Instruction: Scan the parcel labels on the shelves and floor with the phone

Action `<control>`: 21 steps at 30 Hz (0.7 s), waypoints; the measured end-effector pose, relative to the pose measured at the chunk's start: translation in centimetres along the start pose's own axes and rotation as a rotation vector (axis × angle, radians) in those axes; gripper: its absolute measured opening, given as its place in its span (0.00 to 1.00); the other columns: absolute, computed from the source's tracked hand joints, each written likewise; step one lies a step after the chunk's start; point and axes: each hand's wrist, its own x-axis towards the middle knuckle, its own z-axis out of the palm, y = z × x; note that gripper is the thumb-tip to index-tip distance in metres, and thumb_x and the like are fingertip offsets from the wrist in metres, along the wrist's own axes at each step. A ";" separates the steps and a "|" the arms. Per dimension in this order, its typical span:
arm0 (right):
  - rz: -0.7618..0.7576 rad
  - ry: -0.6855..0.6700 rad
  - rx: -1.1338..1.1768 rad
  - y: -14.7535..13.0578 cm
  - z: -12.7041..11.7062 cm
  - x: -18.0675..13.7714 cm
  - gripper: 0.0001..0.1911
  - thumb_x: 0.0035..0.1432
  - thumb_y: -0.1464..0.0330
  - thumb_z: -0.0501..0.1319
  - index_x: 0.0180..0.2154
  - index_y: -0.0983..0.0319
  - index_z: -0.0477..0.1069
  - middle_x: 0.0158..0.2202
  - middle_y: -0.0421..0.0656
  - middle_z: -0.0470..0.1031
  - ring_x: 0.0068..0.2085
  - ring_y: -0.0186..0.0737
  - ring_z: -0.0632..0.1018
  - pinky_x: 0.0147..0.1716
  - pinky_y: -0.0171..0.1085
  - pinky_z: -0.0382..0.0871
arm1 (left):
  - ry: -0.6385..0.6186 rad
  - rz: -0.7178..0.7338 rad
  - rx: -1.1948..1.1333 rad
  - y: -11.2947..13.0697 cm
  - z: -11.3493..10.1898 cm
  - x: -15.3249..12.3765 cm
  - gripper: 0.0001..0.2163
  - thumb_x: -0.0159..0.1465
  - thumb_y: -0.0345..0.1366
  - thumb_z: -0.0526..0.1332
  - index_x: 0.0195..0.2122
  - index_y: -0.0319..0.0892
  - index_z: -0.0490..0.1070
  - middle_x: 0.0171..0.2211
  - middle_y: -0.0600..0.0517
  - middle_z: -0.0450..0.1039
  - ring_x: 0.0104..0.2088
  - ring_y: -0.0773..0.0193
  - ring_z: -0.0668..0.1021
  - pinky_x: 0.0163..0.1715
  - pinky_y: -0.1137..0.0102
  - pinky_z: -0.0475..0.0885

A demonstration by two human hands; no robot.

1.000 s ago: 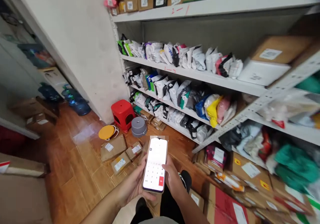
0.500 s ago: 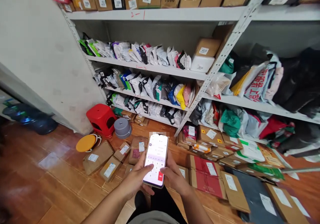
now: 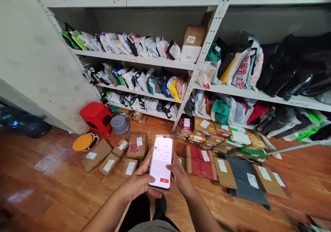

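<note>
A smartphone (image 3: 160, 163) with a bright white screen and a red button near its bottom is held upright in front of me. My left hand (image 3: 139, 182) wraps round its left side, the thumb lying at the lower left corner of the screen. On the other side my right hand (image 3: 180, 175) grips the right edge, its thumb over the middle right of the screen. Fingers behind the phone are mostly hidden. Beyond the phone, labelled cardboard boxes (image 3: 137, 145) rest on the tiled floor.
White metal shelves (image 3: 134, 58) hold rows of bagged parcels. A red stool (image 3: 96, 117), a grey round stool (image 3: 120, 125) and a yellow-topped stool (image 3: 83, 142) stand at the left. Along the right floor lie a red-and-brown box (image 3: 200, 163) and a dark grey parcel (image 3: 241, 175).
The view has swung to the right and down. The on-screen number keypad is gone, replaced by a page with a red button. Both thumbs have shifted on the screen; both hands still hold the phone.
</note>
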 end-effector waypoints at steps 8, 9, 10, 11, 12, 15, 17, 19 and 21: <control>-0.044 0.121 0.011 2.7 0.8 -2.4 0.18 0.51 0.61 0.60 0.45 0.57 0.64 0.40 0.40 0.76 0.40 0.43 0.74 0.42 0.41 0.66 | -0.094 -0.044 -0.080 -2.8 -0.5 -1.3 0.48 0.47 0.30 0.58 0.67 0.52 0.32 0.51 0.46 0.71 0.42 0.53 0.78 0.31 0.64 0.75; -0.053 0.121 0.015 3.1 1.2 -2.4 0.17 0.51 0.61 0.60 0.44 0.57 0.64 0.39 0.40 0.76 0.39 0.42 0.75 0.42 0.41 0.66 | -0.103 -0.050 -0.091 -2.7 -0.9 -1.5 0.48 0.47 0.30 0.57 0.67 0.52 0.32 0.51 0.46 0.70 0.42 0.53 0.78 0.31 0.65 0.75; -0.059 0.115 0.020 3.6 1.5 -2.3 0.17 0.51 0.61 0.61 0.43 0.57 0.64 0.39 0.40 0.76 0.39 0.42 0.75 0.41 0.41 0.67 | -0.104 -0.056 -0.097 -2.5 -1.5 -1.8 0.47 0.47 0.30 0.57 0.67 0.53 0.32 0.52 0.46 0.70 0.42 0.54 0.78 0.31 0.66 0.74; -0.061 0.101 0.025 4.1 2.0 -2.1 0.18 0.50 0.62 0.62 0.44 0.57 0.64 0.39 0.40 0.77 0.39 0.42 0.76 0.41 0.41 0.67 | -0.105 -0.062 -0.102 -2.4 -2.2 -2.1 0.47 0.48 0.31 0.57 0.66 0.54 0.32 0.52 0.46 0.70 0.42 0.55 0.78 0.31 0.67 0.74; -0.060 0.080 0.029 4.8 2.5 -2.0 0.20 0.48 0.63 0.64 0.44 0.57 0.64 0.40 0.41 0.77 0.40 0.43 0.76 0.42 0.42 0.68 | -0.103 -0.069 -0.108 -2.4 -3.1 -2.5 0.47 0.48 0.31 0.56 0.66 0.55 0.31 0.52 0.46 0.69 0.42 0.55 0.77 0.30 0.68 0.73; -0.041 0.005 0.042 8.0 4.6 -1.3 0.32 0.39 0.69 0.71 0.48 0.57 0.64 0.42 0.43 0.78 0.44 0.46 0.76 0.45 0.44 0.68 | -0.086 -0.103 -0.127 -2.6 -7.1 -4.2 0.45 0.50 0.32 0.56 0.66 0.56 0.29 0.53 0.46 0.68 0.43 0.54 0.77 0.30 0.68 0.72; -0.003 -0.033 0.065 11.1 6.8 -0.8 0.36 0.36 0.67 0.73 0.49 0.58 0.64 0.42 0.45 0.79 0.44 0.50 0.78 0.44 0.47 0.70 | -0.072 -0.139 -0.133 -3.3 -11.1 -5.5 0.43 0.53 0.34 0.55 0.66 0.57 0.30 0.55 0.46 0.67 0.46 0.52 0.76 0.33 0.65 0.72; 0.052 -0.045 0.109 14.8 9.3 0.0 0.38 0.37 0.57 0.71 0.51 0.58 0.64 0.42 0.47 0.80 0.43 0.56 0.79 0.42 0.53 0.71 | -0.051 -0.172 -0.078 -4.3 -15.8 -6.5 0.40 0.54 0.38 0.56 0.66 0.57 0.36 0.54 0.47 0.67 0.49 0.49 0.73 0.38 0.60 0.71; 0.099 -0.039 0.127 18.8 11.4 0.9 0.37 0.43 0.50 0.64 0.54 0.58 0.65 0.41 0.49 0.80 0.46 0.63 0.78 0.43 0.59 0.70 | 0.006 -0.200 0.122 -5.7 -20.8 -7.0 0.37 0.51 0.43 0.60 0.63 0.57 0.50 0.51 0.49 0.70 0.53 0.47 0.71 0.46 0.55 0.67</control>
